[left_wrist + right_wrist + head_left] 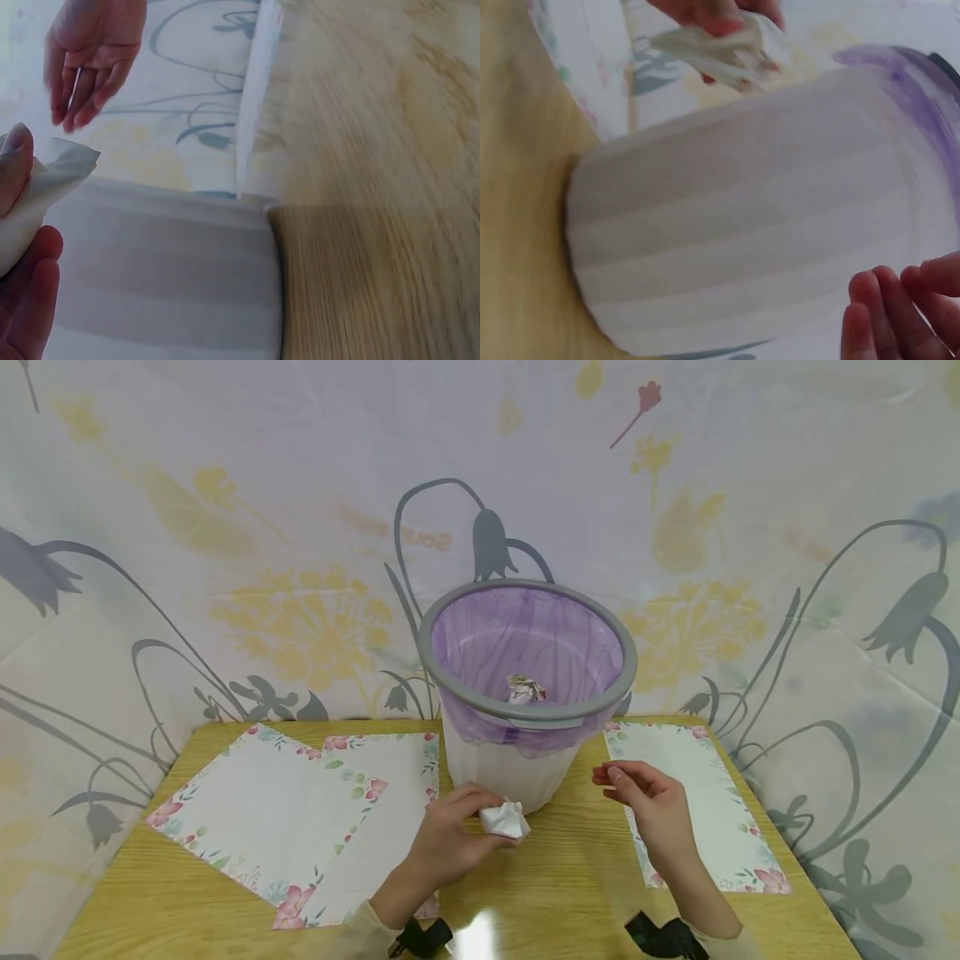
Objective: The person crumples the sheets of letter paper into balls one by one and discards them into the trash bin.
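My left hand (453, 835) grips a crumpled ball of white paper (504, 820) between thumb and fingers, in front of the bin. In the left wrist view a folded tip of the paper (64, 169) sticks out past the thumb. To the right, my right hand (651, 802) hovers with relaxed, slightly bent fingers and holds nothing. A white bin (495, 768) with a grey rim and a purple liner (480, 643) stands between and behind the hands. Inside it lies a crumpled piece of paper (525, 690) with printed flecks.
Two flower-bordered paper sheets overlap at the left, the upper sheet (262, 810) lying askew over the lower sheet (390, 827). Another bordered sheet (705, 810) lies at the right. All rest on a wooden table (577, 877), backed by a flower-printed curtain (300, 527).
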`<action>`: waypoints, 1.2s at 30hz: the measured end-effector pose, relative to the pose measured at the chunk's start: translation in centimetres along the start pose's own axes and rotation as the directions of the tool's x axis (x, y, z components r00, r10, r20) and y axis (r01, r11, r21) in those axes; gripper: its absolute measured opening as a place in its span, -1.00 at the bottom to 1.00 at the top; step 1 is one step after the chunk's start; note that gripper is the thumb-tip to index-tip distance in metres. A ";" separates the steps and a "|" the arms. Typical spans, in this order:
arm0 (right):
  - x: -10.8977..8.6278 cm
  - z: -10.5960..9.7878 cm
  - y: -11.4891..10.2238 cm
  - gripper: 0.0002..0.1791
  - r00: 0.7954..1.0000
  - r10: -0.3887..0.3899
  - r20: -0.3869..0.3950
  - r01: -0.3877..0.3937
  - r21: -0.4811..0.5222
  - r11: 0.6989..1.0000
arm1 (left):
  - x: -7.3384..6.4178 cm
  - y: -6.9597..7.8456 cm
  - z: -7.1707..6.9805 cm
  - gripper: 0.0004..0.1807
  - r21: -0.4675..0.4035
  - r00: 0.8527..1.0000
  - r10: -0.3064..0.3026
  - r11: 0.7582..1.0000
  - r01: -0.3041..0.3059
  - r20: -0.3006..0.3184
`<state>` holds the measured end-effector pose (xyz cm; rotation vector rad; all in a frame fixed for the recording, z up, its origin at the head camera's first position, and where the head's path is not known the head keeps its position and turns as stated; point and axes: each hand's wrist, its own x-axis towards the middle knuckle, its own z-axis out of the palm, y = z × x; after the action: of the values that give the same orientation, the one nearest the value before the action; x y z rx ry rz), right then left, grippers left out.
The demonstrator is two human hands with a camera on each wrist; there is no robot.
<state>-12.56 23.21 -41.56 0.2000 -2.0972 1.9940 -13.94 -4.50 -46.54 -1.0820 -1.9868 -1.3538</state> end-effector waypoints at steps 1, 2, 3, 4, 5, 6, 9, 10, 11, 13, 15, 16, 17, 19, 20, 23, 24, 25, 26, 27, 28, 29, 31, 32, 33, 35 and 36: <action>0.4 -0.2 -0.3 -0.67 1.000 -0.014 -0.017 0.014 0.007 1.000 | -0.1 -0.1 -0.3 -0.53 -0.001 1.000 -0.010 1.000 0.010 -0.003; 0.9 -0.4 -0.5 -0.67 0.999 -0.028 -0.033 0.028 0.013 1.000 | -0.1 -0.2 -0.6 -0.54 0.000 1.000 -0.019 1.000 0.019 -0.008; 1.4 -0.6 -0.8 -0.68 0.998 -0.046 -0.046 0.047 0.024 0.999 | -0.2 -0.3 -1.0 -0.54 -0.001 1.000 -0.027 1.000 0.027 -0.013; 1.8 -0.8 -1.0 -0.68 0.996 -0.069 -0.051 0.071 0.034 0.997 | -0.3 -0.4 -1.4 -0.55 -0.009 0.999 -0.038 0.999 0.038 -0.022; 2.3 -0.9 -1.3 -0.69 0.994 -0.090 -0.059 0.093 0.051 0.994 | -0.3 -0.5 -1.7 -0.55 -0.012 0.998 -0.049 0.999 0.049 -0.030; 2.8 -1.0 -1.6 -0.71 0.991 -0.113 -0.068 0.117 0.064 0.991 | -0.3 -0.7 -2.1 -0.56 -0.008 0.997 -0.059 0.998 0.059 -0.039; 4.2 -1.4 -2.3 -0.74 0.980 -0.179 -0.084 0.186 0.088 0.978 | -0.4 -1.1 -3.4 -0.58 -0.005 0.993 -0.097 0.995 0.097 -0.062; 4.6 -1.5 -2.6 -0.74 0.976 -0.195 -0.092 0.204 0.094 0.974 | -0.4 -1.2 -3.8 -0.58 -0.001 0.991 -0.111 0.994 0.111 -0.068; 5.0 -1.6 -2.8 -0.74 0.973 -0.208 -0.101 0.218 0.105 0.970 | -0.3 -1.3 -4.3 -0.59 0.010 0.990 -0.124 0.992 0.125 -0.073; 5.8 -1.8 -3.3 -0.74 0.965 -0.237 -0.108 0.249 0.111 0.962 | -0.3 -1.5 -5.2 -0.59 0.028 0.986 -0.142 0.989 0.145 -0.083; 6.5 -1.9 -3.8 -0.73 0.959 -0.258 -0.115 0.271 0.120 0.955 | -0.2 -1.8 -6.2 -0.59 0.059 0.983 -0.155 0.985 0.161 -0.098; 6.8 -1.9 -4.0 -0.72 0.957 -0.266 -0.118 0.280 0.121 0.953 | -0.1 -1.9 -6.7 -0.58 0.072 0.982 -0.158 0.984 0.166 -0.107; 7.1 -1.9 -4.3 -0.72 0.954 -0.273 -0.121 0.287 0.116 0.951 | -0.1 -2.1 -7.1 -0.58 0.086 0.980 -0.161 0.982 0.171 -0.116; 7.6 -1.8 -4.7 -0.70 0.949 -0.287 -0.128 0.301 0.114 0.947 | 0.0 -2.3 -8.2 -0.56 0.129 0.976 -0.168 0.974 0.186 -0.137; 7.8 -1.6 -4.9 -0.69 0.947 -0.293 -0.128 0.308 0.120 0.944 | 0.1 -2.4 -8.7 -0.56 0.152 0.974 -0.174 0.969 0.196 -0.147; 8.4 -1.2 -5.5 -0.68 0.941 -0.316 -0.124 0.332 0.139 0.933 | 0.5 -2.5 -10.1 -0.54 0.214 0.968 -0.174 0.954 0.211 -0.181; 8.6 -1.1 -5.6 -0.68 0.938 -0.325 -0.121 0.341 0.143 0.929 | 0.8 -2.6 -10.6 -0.53 0.235 0.967 -0.170 0.948 0.213 -0.191; 8.7 -0.9 -5.7 -0.68 0.935 -0.333 -0.118 0.349 0.147 0.926 | 1.0 -2.6 -11.1 -0.53 0.242 0.965 -0.167 0.946 0.214 -0.201; 8.9 -0.8 -5.8 -0.68 0.934 -0.339 -0.117 0.354 0.147 0.924 | 1.2 -2.6 -11.5 -0.53 0.249 0.964 -0.163 0.945 0.214 -0.208; 9.0 -0.7 -5.9 -0.68 0.932 -0.343 -0.115 0.357 0.142 0.923 | 1.5 -2.5 -11.9 -0.53 0.251 0.963 -0.161 0.944 0.213 -0.215; 9.1 -0.6 -5.9 -0.67 0.931 -0.346 -0.113 0.360 0.138 0.923 | 1.8 -2.5 -12.3 -0.53 0.251 0.962 -0.159 0.944 0.214 -0.222; 9.2 -0.5 -6.0 -0.67 0.931 -0.348 -0.111 0.360 0.123 0.925 | 2.1 -2.5 -12.7 -0.53 0.248 0.961 -0.157 0.945 0.213 -0.229; 9.4 -0.3 -6.1 -0.66 0.933 -0.345 -0.104 0.356 0.108 0.928 | 2.8 -2.4 -13.3 -0.53 0.243 0.958 -0.149 0.947 0.209 -0.243; 9.4 -0.2 -6.1 -0.65 0.934 -0.342 -0.101 0.351 0.102 0.931 | 3.1 -2.4 -13.6 -0.52 0.245 0.958 -0.139 0.948 0.202 -0.251; 9.5 -0.1 -6.2 -0.64 0.936 -0.337 -0.097 0.346 0.098 0.933 | 3.4 -2.4 -13.8 -0.51 0.242 0.957 -0.130 0.950 0.195 -0.260; 9.5 0.0 -6.3 -0.63 0.938 -0.332 -0.099 0.341 0.094 0.935 | 4.1 -2.3 -14.2 -0.50 0.241 0.955 -0.113 0.953 0.182 -0.275; 9.5 0.0 -6.3 -0.63 0.939 -0.329 -0.102 0.339 0.098 0.936 | 4.4 -2.2 -14.5 -0.50 0.241 0.954 -0.107 0.954 0.178 -0.281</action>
<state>-20.06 23.44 -32.97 0.4535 -1.7595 1.8805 -18.69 -16.81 -38.83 -0.6103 -2.0018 -1.1899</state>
